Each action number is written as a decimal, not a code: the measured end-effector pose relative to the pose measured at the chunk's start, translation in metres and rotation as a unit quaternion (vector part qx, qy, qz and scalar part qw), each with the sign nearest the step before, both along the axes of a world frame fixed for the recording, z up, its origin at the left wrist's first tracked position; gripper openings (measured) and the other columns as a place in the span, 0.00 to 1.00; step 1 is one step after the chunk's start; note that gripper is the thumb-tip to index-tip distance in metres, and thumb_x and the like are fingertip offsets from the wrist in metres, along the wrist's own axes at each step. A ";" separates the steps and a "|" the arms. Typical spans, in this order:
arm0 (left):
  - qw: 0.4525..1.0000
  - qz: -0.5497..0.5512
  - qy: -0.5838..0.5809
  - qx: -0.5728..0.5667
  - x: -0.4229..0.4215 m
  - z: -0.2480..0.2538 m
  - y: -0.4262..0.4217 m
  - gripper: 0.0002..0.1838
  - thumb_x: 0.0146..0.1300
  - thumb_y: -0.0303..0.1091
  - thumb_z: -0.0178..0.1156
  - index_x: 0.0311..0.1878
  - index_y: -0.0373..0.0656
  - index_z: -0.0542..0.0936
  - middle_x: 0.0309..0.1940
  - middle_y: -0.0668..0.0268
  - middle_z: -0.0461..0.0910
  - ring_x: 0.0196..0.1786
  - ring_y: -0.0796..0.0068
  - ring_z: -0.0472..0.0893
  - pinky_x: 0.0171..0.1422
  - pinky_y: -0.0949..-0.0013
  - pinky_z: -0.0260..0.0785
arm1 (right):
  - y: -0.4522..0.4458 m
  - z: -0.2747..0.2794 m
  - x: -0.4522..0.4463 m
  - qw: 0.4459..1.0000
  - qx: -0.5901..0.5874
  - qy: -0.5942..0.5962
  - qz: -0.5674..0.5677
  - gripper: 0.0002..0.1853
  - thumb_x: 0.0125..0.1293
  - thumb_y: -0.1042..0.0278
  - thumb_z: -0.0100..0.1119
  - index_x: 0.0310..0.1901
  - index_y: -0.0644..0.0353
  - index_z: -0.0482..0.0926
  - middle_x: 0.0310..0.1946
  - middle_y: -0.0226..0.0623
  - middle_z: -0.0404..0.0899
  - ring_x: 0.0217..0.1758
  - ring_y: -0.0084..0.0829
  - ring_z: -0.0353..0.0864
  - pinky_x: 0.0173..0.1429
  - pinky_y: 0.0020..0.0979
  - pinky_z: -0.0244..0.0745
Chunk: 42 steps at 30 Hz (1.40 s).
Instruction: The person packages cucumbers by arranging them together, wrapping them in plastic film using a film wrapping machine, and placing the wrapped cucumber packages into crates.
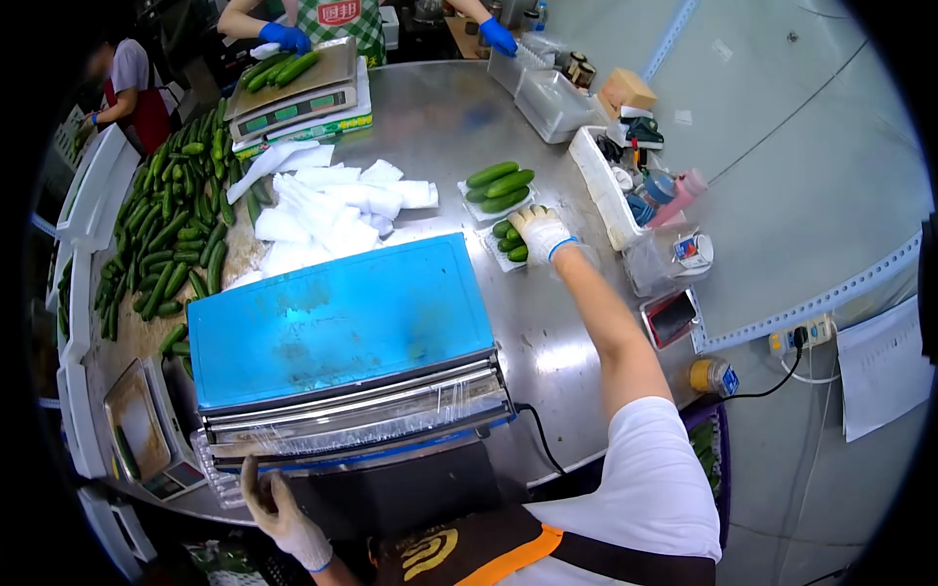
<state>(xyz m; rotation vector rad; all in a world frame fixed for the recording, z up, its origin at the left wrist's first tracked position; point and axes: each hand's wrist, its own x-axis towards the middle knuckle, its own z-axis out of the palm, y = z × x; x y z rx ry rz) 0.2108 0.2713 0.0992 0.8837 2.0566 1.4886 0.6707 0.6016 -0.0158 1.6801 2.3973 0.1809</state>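
My right hand, in a white knit glove, reaches across the steel table with its fingers closed over a small white tray of cucumbers. Just behind it lies a second tray of cucumbers. In front of me stands a film wrapping machine with a blue top, clear film stretched along its front. My left hand, also gloved, is at the machine's front left edge, thumb and fingers apart. No object shows in it; whether a fingertip touches the film I cannot tell.
A large heap of cucumbers covers the left side, beside white cloth-like sheets. Across the table, a co-worker's blue-gloved hand is by a scale holding cucumbers. Another scale stands left. A foam box and a phone line the right edge.
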 end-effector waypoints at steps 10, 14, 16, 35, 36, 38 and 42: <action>0.936 -0.345 -0.061 -0.026 0.106 -0.001 0.023 0.17 0.61 0.16 0.59 0.53 0.37 0.78 0.48 0.62 0.81 0.47 0.74 0.81 0.53 0.71 0.75 | -0.196 0.026 0.009 0.996 -0.006 0.091 -0.005 0.30 0.42 0.55 0.73 0.46 0.58 0.75 0.41 0.43 0.76 0.49 0.43 0.75 0.55 0.42 0.69; 0.824 -0.564 -0.021 0.058 0.176 0.005 0.024 0.14 0.58 0.20 0.62 0.48 0.41 0.80 0.45 0.58 0.81 0.45 0.65 0.83 0.50 0.68 0.76 | -0.283 0.038 0.001 0.991 -0.055 0.078 -0.096 0.36 0.37 0.53 0.76 0.49 0.58 0.73 0.44 0.43 0.75 0.50 0.43 0.73 0.56 0.42 0.68; 0.762 -0.646 -0.043 0.029 0.213 -0.003 0.026 0.14 0.60 0.23 0.62 0.50 0.38 0.80 0.49 0.60 0.80 0.47 0.70 0.82 0.53 0.71 0.76 | -0.311 0.042 -0.001 0.985 -0.059 0.090 -0.133 0.39 0.36 0.53 0.77 0.52 0.58 0.73 0.45 0.43 0.74 0.52 0.43 0.73 0.56 0.42 0.68; 0.747 -0.570 0.028 -0.341 0.346 -0.124 0.055 0.53 0.42 0.29 0.66 0.77 0.49 0.54 0.67 0.40 0.61 0.67 0.43 0.70 0.70 0.57 0.67 | -0.365 -0.051 0.077 0.710 0.065 0.517 -0.474 0.31 0.63 0.43 0.62 0.59 0.60 0.78 0.53 0.57 0.78 0.58 0.49 0.78 0.63 0.39 0.71; 0.746 -0.572 0.014 -0.340 0.346 -0.122 0.053 0.53 0.42 0.28 0.65 0.76 0.49 0.55 0.67 0.40 0.62 0.67 0.43 0.70 0.70 0.57 0.67 | -0.367 -0.051 0.080 0.707 0.070 0.517 -0.478 0.30 0.63 0.43 0.62 0.57 0.60 0.80 0.53 0.57 0.79 0.57 0.49 0.78 0.63 0.39 0.71; 0.754 -0.586 -0.019 -0.298 0.346 -0.130 0.049 0.51 0.42 0.27 0.63 0.76 0.49 0.58 0.67 0.40 0.63 0.67 0.43 0.70 0.70 0.58 0.66 | -0.370 -0.048 0.086 0.693 0.070 0.531 -0.483 0.28 0.64 0.43 0.61 0.55 0.59 0.81 0.51 0.55 0.80 0.56 0.48 0.80 0.61 0.38 0.72; 0.773 -0.592 -0.089 -0.211 0.343 -0.132 0.052 0.48 0.42 0.27 0.61 0.75 0.46 0.61 0.67 0.41 0.66 0.68 0.44 0.70 0.71 0.60 0.64 | -0.368 -0.015 0.087 0.706 0.071 0.502 -0.495 0.26 0.67 0.44 0.57 0.54 0.58 0.81 0.48 0.51 0.83 0.55 0.46 0.82 0.60 0.37 0.73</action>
